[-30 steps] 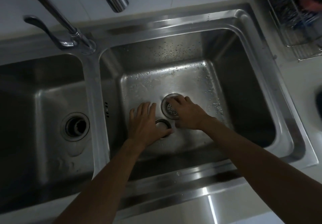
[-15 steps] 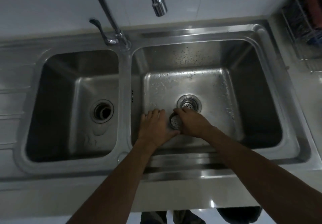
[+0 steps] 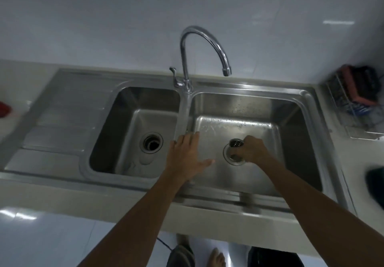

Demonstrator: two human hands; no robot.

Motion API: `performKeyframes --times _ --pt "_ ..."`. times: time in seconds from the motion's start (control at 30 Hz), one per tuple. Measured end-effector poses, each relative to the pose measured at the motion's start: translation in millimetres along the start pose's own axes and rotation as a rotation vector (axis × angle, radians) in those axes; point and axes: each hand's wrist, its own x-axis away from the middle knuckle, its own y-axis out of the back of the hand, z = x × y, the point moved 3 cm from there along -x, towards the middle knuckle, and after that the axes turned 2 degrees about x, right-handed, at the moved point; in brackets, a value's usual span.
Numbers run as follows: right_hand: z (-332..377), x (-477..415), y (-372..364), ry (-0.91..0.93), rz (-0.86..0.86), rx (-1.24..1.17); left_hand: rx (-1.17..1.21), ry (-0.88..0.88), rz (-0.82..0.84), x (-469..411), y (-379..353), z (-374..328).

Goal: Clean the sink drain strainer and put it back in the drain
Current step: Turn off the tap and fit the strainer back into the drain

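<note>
the right hand (image 3: pixel 252 150) pinched the small round perforated metal drain strainer (image 3: pixel 236 143) by its edge, fingers curled about it, holding it tilted just above the round steel drain opening (image 3: pixel 232 158) in the right basin of the stainless steel double sink (image 3: pixel 249 88). the left hand (image 3: pixel 185 154) hovered flat over the basin's left side, fingers together and thumb stretched out toward the drain, gripping nothing. the curved chrome faucet (image 3: pixel 199 44) stood behind, its spout over the right basin.
</note>
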Motion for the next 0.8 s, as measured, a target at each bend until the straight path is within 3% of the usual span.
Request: performKeyframes --times 0.17,0.37,0.57,0.8 --pt "78.5 17.1 4.3 0.266 -0.138 -0.111 0.070 0.110 -0.090 5.2 24.2 58.5" --pt "197.3 13.8 -31.6 0.490 -0.084 -0.109 0.051 0.279 -0.069 0.8 32.9 154.6" --pt "284.4 -23.7 -128.6 0.532 0.039 0.026 0.037 0.299 -0.019 -6.4 27.3 234.1" --pt "289.0 -70.1 -226.7 0.446 0.097 0.215 0.117 0.308 0.111 -22.0 -5.5 280.0"
